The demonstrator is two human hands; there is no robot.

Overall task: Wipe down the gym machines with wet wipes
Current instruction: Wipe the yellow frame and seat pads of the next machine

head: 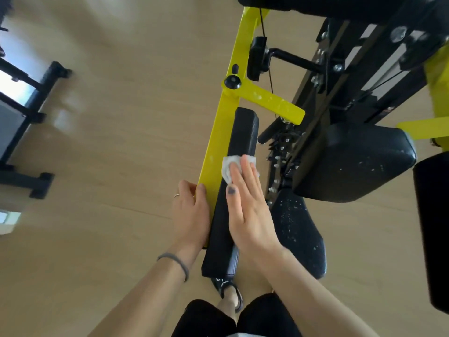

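The right hand (245, 205) is laid flat, fingers straight and together, pressing a crumpled white wet wipe (230, 167) onto the long black arm pad (233, 190) of the yellow-framed machine. The left hand (190, 212) is curled over the edge of the yellow frame bar (220, 132) just beside the pad, thumb on top, apparently to steady it.

The wipe is held only by pressure under the fingertips, not pinched; it could be left behind or rolled up if the hand is slid quickly, so that bare skin rather than cloth is dragged over the pad. The pad is narrow, and its sides and far end could easily be missed. The frame bar appears to pivot at the black knob (232, 81); if the grip were loosened, the pad might swing. White specks remain on the lower seat pad (298, 229), which seems not yet wiped.
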